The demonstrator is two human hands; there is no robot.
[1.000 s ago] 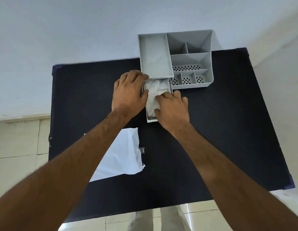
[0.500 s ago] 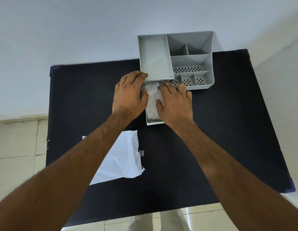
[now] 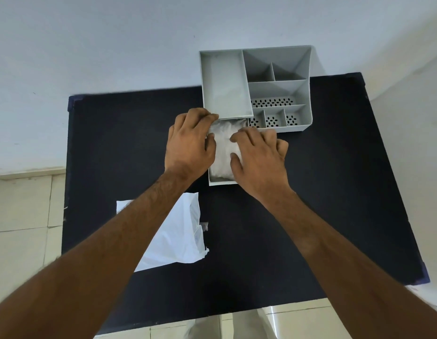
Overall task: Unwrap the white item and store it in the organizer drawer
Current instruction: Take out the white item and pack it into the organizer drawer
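Note:
The grey organizer [image 3: 278, 69] stands at the table's far edge with its drawer [image 3: 222, 183] pulled out toward me. A crumpled white item [image 3: 223, 148] lies inside the drawer and fills most of it. My left hand [image 3: 188, 145] is curled over the drawer's left wall, its fingertips touching the organizer's front and the item's edge. My right hand [image 3: 259, 157] presses down on the item's right side, thumb on the item and fingers bent over the drawer's right wall. The right wall is hidden under that hand.
An empty white wrapper [image 3: 178, 236] lies flat on the black table [image 3: 334, 192], near left, partly under my left forearm. A pale wall rises right behind the organizer. Tiled floor shows past the table's left and near edges.
My right hand slid along the white item from the drawer's front end toward the organizer. My left hand has stayed on the drawer's left side.

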